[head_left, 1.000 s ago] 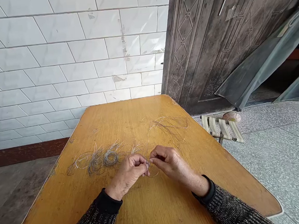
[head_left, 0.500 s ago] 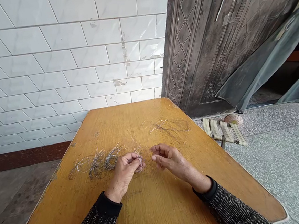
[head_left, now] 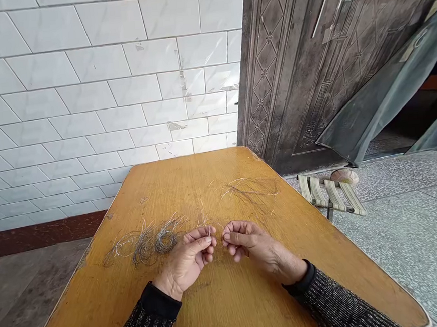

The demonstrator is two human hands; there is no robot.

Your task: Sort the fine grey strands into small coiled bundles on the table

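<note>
Thumb and fingers of my left hand are pinched on a thin wire, which bends in a small arc between the two hands. My right hand is closed on the other side of that arc, fingertips together. Several coiled bundles of grey wire lie on the table just left of my left hand. Beyond my right hand is a loose tangle of thin, copper-toned wire. How much wire is tucked inside the fingers is hidden.
The wooden table has worn edges and reaches to a white tiled wall. At its right stand a folding stool with striped straps and a round pinkish object. A dark carved door and a grey-green curtain are behind.
My right hand has gone from apart fingers to a pinch on the wire, which now arcs between both hands. My left hand has turned slightly. The view has tilted up a little.
</note>
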